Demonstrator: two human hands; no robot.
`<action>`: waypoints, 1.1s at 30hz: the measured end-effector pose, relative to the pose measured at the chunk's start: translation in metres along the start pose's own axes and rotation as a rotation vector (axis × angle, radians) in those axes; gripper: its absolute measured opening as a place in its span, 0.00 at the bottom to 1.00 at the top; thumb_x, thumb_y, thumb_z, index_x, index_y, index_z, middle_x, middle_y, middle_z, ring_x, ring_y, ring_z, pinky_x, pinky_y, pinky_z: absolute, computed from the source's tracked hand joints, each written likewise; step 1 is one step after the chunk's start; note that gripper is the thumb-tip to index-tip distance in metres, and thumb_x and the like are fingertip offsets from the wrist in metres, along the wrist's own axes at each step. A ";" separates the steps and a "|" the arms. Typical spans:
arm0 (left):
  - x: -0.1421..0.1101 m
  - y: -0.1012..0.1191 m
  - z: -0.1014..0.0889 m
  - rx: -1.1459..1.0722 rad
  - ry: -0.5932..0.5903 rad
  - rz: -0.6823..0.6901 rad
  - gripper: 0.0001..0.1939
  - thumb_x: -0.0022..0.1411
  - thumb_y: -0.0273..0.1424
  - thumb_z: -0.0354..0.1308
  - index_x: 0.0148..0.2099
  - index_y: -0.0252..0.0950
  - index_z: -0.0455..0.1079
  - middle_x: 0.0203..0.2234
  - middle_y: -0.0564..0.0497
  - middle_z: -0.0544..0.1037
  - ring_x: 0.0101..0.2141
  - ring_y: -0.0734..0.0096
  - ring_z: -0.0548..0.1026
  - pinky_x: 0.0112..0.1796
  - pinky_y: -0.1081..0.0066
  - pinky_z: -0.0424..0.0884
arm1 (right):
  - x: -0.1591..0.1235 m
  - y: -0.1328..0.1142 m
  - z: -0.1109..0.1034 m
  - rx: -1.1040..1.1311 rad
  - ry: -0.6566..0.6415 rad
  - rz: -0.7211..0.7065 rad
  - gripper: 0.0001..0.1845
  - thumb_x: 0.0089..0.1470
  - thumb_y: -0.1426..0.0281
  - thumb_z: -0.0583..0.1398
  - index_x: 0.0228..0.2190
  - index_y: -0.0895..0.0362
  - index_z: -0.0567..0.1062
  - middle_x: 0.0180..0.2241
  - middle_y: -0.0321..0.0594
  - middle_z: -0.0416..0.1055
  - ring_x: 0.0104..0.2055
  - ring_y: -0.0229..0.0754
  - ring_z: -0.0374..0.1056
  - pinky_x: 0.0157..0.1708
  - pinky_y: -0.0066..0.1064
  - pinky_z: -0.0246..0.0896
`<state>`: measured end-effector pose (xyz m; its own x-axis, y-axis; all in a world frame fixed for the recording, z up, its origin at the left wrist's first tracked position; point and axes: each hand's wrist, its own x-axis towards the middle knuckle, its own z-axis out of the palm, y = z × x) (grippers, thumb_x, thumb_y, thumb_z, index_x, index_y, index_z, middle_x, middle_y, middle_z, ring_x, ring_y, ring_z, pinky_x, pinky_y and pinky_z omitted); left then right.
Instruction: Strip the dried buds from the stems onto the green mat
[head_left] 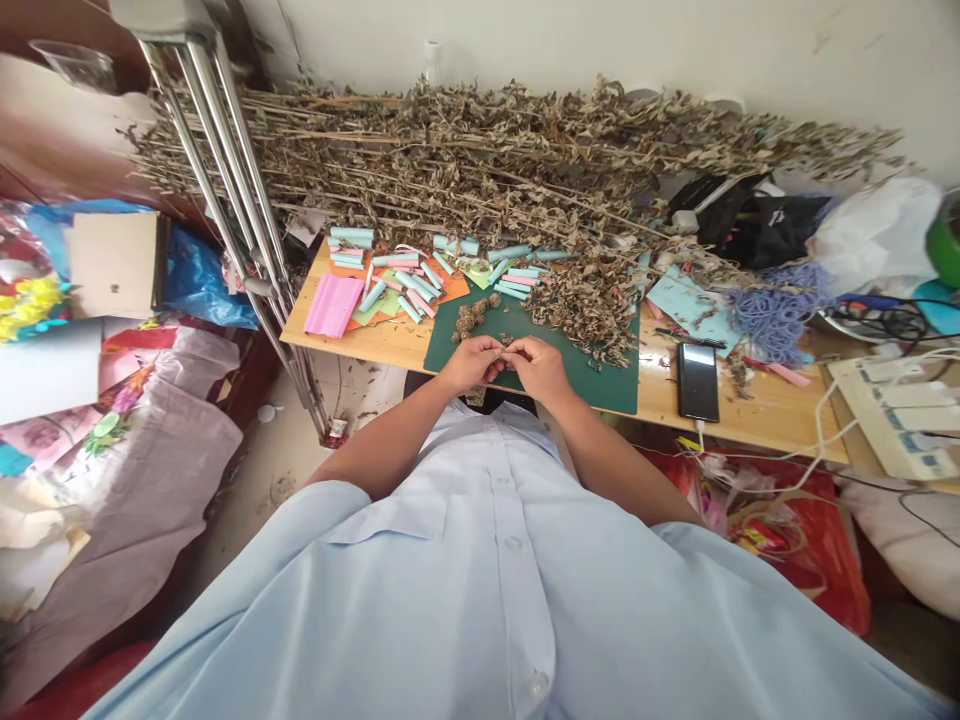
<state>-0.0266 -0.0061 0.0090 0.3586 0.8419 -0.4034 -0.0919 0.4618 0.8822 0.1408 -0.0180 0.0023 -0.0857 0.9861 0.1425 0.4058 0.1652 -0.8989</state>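
Note:
My left hand [472, 364] and my right hand [538, 366] meet at the front edge of a green cutting mat [619, 388]. Both have their fingers closed in a pinch, tips nearly touching. Whatever lies between them is too small and covered to name. Just beyond my left hand sit several brown clumps of dried leaves [470, 316]. A loose heap of dried leaves [589, 308] covers the mat's right part, past my right hand. Small blue and pink paper rolls [416, 287] lie to the left and behind the mat.
Long dried plant stalks [450, 170] are piled along the wall. Pink paper [332, 306] lies at the table's left end, beside metal tripod legs [247, 200]. On the right are a plugged-in phone [697, 382], purple cord [776, 310] and a power strip [900, 410] with trailing cables.

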 end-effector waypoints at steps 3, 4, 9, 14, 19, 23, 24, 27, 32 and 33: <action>0.001 -0.003 0.000 0.026 0.008 0.024 0.05 0.62 0.30 0.57 0.37 0.33 0.68 0.22 0.54 0.72 0.16 0.82 0.67 0.18 0.79 0.55 | -0.001 -0.001 0.001 -0.003 -0.037 -0.008 0.06 0.55 0.66 0.61 0.28 0.53 0.75 0.28 0.37 0.73 0.31 0.41 0.68 0.35 0.35 0.67; 0.001 -0.003 0.001 0.034 0.014 0.035 0.05 0.62 0.30 0.58 0.37 0.33 0.68 0.21 0.55 0.72 0.16 0.82 0.67 0.18 0.79 0.55 | -0.001 -0.001 0.002 0.028 -0.050 0.021 0.06 0.55 0.66 0.61 0.28 0.53 0.74 0.27 0.36 0.72 0.30 0.40 0.68 0.34 0.34 0.67; 0.001 -0.004 0.002 0.027 0.017 0.083 0.06 0.62 0.31 0.58 0.37 0.32 0.68 0.21 0.54 0.72 0.16 0.82 0.66 0.18 0.79 0.55 | -0.001 0.003 0.012 0.275 -0.087 0.244 0.12 0.53 0.59 0.63 0.28 0.53 0.70 0.22 0.32 0.70 0.24 0.39 0.66 0.27 0.32 0.65; 0.000 -0.003 0.001 -0.033 -0.004 0.089 0.08 0.62 0.33 0.59 0.37 0.32 0.68 0.22 0.53 0.74 0.17 0.82 0.66 0.19 0.79 0.56 | -0.001 0.004 0.020 0.518 -0.058 0.385 0.16 0.50 0.55 0.65 0.28 0.54 0.71 0.23 0.33 0.71 0.24 0.36 0.65 0.26 0.30 0.63; 0.000 -0.003 0.000 -0.063 0.017 0.079 0.09 0.62 0.34 0.60 0.38 0.33 0.68 0.22 0.54 0.73 0.17 0.82 0.68 0.19 0.79 0.57 | -0.002 0.002 0.016 0.655 -0.061 0.419 0.14 0.47 0.58 0.68 0.29 0.55 0.75 0.25 0.35 0.74 0.26 0.36 0.67 0.28 0.29 0.64; 0.001 -0.005 0.001 -0.071 0.024 0.067 0.09 0.62 0.34 0.60 0.39 0.33 0.68 0.22 0.54 0.73 0.16 0.82 0.67 0.18 0.79 0.56 | -0.003 0.001 0.013 0.613 -0.025 0.401 0.13 0.47 0.59 0.68 0.30 0.55 0.76 0.25 0.35 0.74 0.26 0.36 0.68 0.29 0.30 0.66; 0.002 -0.005 0.001 -0.071 0.025 0.065 0.09 0.62 0.34 0.60 0.39 0.33 0.68 0.22 0.54 0.73 0.16 0.82 0.67 0.18 0.79 0.56 | -0.003 0.002 0.013 0.579 -0.014 0.383 0.13 0.47 0.59 0.68 0.30 0.55 0.76 0.25 0.35 0.74 0.26 0.37 0.68 0.29 0.30 0.66; 0.003 -0.007 0.002 -0.054 0.029 0.070 0.08 0.62 0.33 0.59 0.38 0.33 0.68 0.22 0.54 0.73 0.16 0.82 0.67 0.18 0.79 0.56 | -0.003 0.004 0.012 0.454 -0.004 0.316 0.13 0.49 0.58 0.66 0.31 0.54 0.76 0.24 0.34 0.74 0.25 0.37 0.68 0.29 0.31 0.67; 0.002 -0.005 0.003 -0.017 0.016 0.078 0.07 0.62 0.33 0.58 0.38 0.33 0.69 0.22 0.53 0.73 0.16 0.81 0.67 0.18 0.79 0.55 | -0.002 0.005 0.011 0.342 -0.014 0.286 0.12 0.52 0.58 0.64 0.30 0.54 0.74 0.23 0.34 0.73 0.24 0.39 0.68 0.28 0.33 0.69; 0.002 -0.004 0.003 -0.015 0.010 0.072 0.08 0.63 0.33 0.58 0.38 0.33 0.68 0.23 0.53 0.73 0.17 0.82 0.67 0.18 0.79 0.55 | -0.002 0.005 0.011 0.328 -0.012 0.288 0.12 0.52 0.58 0.63 0.30 0.54 0.74 0.23 0.35 0.74 0.24 0.40 0.68 0.29 0.34 0.69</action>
<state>-0.0225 -0.0076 0.0052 0.3409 0.8759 -0.3415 -0.1311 0.4040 0.9053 0.1331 -0.0191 -0.0069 -0.0223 0.9904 -0.1363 0.1048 -0.1332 -0.9855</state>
